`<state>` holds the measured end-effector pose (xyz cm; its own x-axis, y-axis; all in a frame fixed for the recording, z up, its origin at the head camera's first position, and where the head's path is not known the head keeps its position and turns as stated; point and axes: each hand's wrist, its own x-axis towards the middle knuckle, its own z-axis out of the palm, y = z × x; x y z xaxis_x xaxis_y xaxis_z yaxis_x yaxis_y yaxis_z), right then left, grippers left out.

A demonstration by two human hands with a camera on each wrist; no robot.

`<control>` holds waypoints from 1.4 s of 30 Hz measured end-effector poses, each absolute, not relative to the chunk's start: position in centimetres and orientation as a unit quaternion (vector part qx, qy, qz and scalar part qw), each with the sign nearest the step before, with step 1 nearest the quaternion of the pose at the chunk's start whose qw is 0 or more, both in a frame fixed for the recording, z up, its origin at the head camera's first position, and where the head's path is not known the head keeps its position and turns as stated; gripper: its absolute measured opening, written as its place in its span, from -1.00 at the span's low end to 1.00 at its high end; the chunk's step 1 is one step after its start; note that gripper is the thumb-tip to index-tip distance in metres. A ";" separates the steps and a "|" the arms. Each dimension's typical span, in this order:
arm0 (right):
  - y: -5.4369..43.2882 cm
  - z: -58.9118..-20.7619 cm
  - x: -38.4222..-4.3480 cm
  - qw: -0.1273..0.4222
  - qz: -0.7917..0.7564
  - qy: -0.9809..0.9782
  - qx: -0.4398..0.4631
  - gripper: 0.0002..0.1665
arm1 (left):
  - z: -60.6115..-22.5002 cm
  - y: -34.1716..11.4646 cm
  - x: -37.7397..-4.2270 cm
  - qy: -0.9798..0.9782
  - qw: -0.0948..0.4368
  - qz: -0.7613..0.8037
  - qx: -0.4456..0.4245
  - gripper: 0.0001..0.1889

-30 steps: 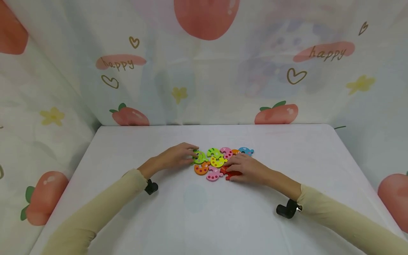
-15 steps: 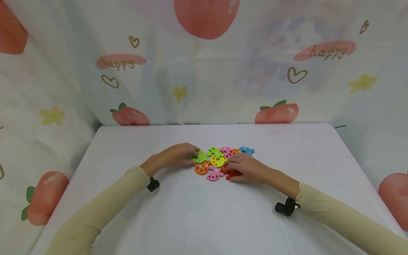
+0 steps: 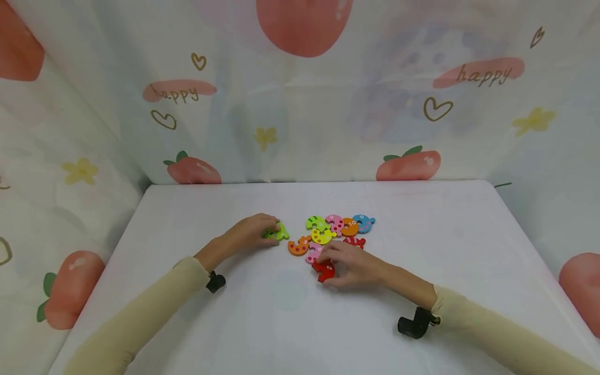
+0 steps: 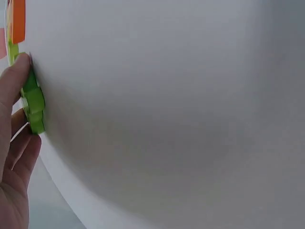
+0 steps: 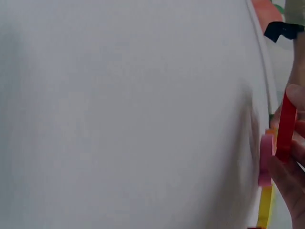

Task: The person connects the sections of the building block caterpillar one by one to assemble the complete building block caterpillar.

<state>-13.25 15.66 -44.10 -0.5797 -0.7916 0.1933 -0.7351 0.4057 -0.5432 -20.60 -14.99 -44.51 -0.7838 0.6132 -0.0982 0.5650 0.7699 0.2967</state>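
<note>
In the head view, my left hand (image 3: 250,233) pinches a green puzzle piece with a face (image 3: 279,232), left of the other pieces. The left wrist view shows thumb and fingertips on the edges of this green piece (image 4: 34,102). My right hand (image 3: 356,265) holds a red puzzle piece (image 3: 324,271) near the front of the group, its thumb and fingers at the edges of the red piece (image 5: 287,126) in the right wrist view. Just behind it lies a pink dotted piece (image 3: 313,252), partly covered by the fingers. Another red piece (image 3: 354,242) shows behind the right hand.
Between the hands lie an orange dotted piece (image 3: 298,246) and a yellow piece (image 3: 322,236). Behind them a row holds a green striped piece (image 3: 316,223), a pink piece (image 3: 335,223), an orange piece (image 3: 349,227) and a blue piece (image 3: 363,223). A printed curtain (image 3: 300,120) borders the white table (image 3: 262,323).
My left hand has drawn the green face piece leftward, away from the group. The right hand has brought a red piece forward and left, uncovering the other red piece and more of the orange one.
</note>
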 end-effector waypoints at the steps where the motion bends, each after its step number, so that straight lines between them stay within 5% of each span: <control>1: 15.3 -44.3 -12.9 0.061 -0.307 0.834 -0.455 -0.49 | -44.6 -15.2 -20.3 0.936 0.091 0.134 0.311 -0.62; 5: 14.1 -44.9 -12.1 0.097 -0.324 0.829 -0.444 -0.50 | -45.0 -15.9 -18.7 0.931 0.063 0.150 0.327 -0.65; 15: 13.3 -45.4 -12.6 0.086 -0.309 0.850 -0.417 -0.53 | -45.7 -14.8 -15.3 0.903 0.036 0.175 0.390 -0.68; 42: 11.2 -45.4 -13.8 0.000 -0.308 0.892 -0.331 -0.49 | -45.3 -12.6 -15.2 0.910 0.034 0.130 0.392 -0.52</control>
